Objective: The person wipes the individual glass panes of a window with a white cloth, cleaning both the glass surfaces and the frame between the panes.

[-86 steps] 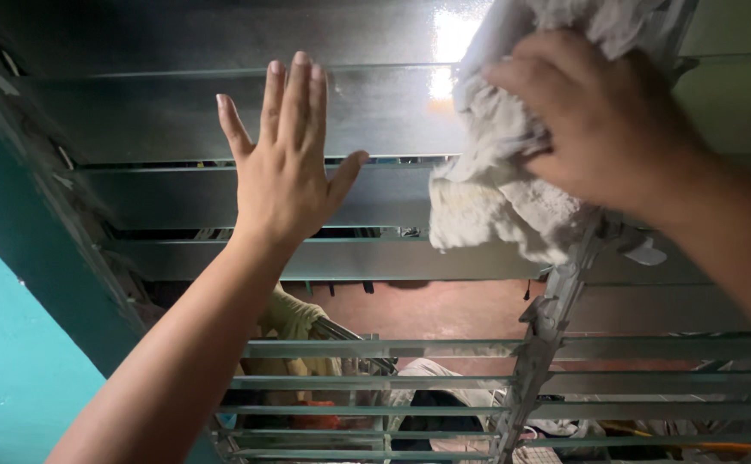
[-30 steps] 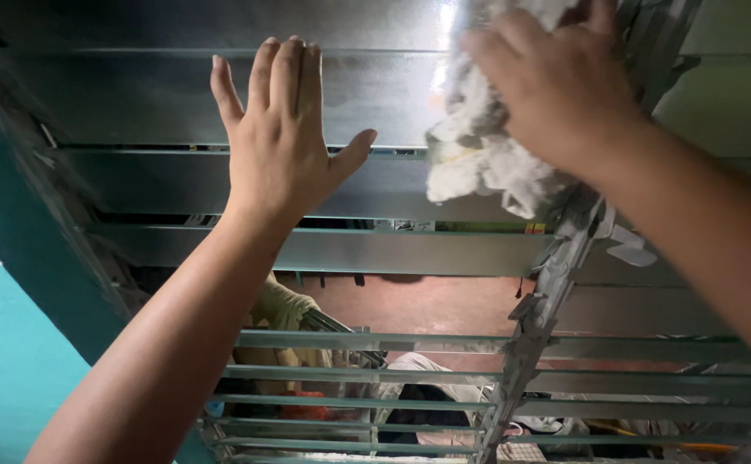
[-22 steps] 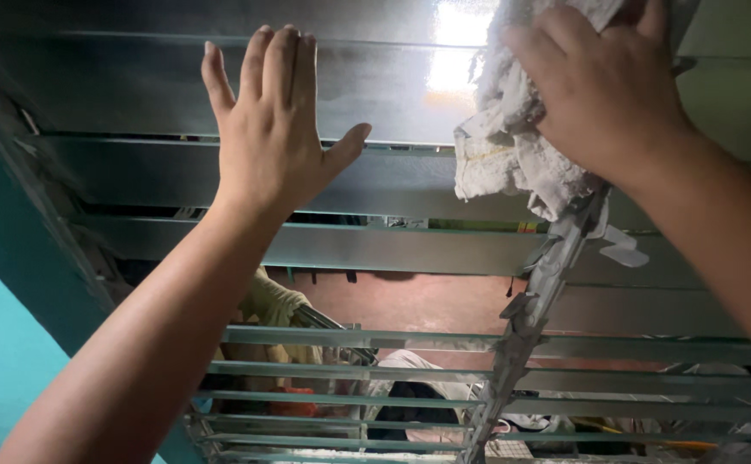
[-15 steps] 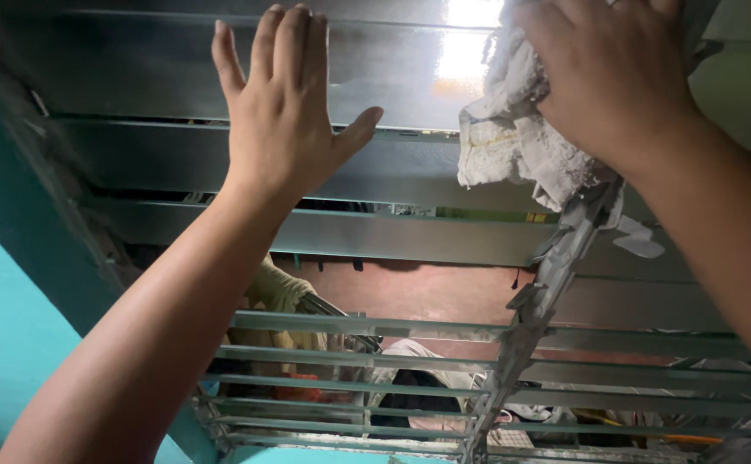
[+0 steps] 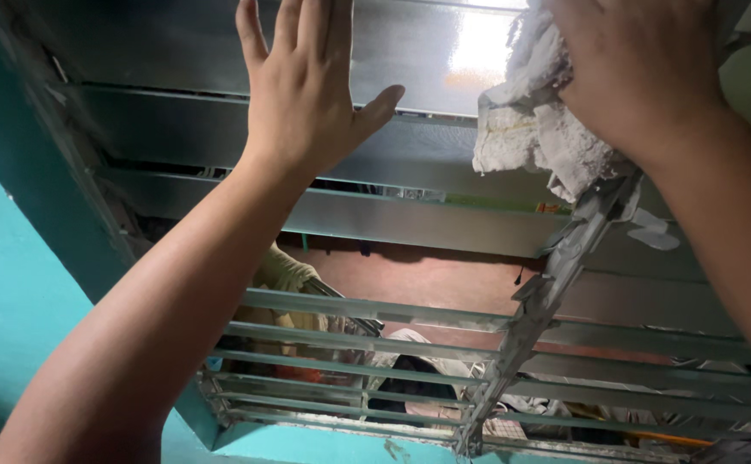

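The left hand (image 5: 306,94) lies flat and open against a frosted glass slat (image 5: 195,43) of a louvre window, fingers (image 5: 294,21) spread upward and thumb (image 5: 375,107) out to the side along the slat's lower edge. The right hand (image 5: 642,69) is closed over a crumpled white rag (image 5: 534,129), pressing it against the same slat near a bright glare patch (image 5: 478,51). The rag hangs in folds below the palm, just above the metal frame bar (image 5: 539,301) that runs slantwise between 2 banks of slats. The lower slats (image 5: 349,344) stand tilted open, and through them show a reddish floor (image 5: 427,283) and heaped clothes (image 5: 289,275). A teal wall (image 5: 14,301) borders the window on the left.
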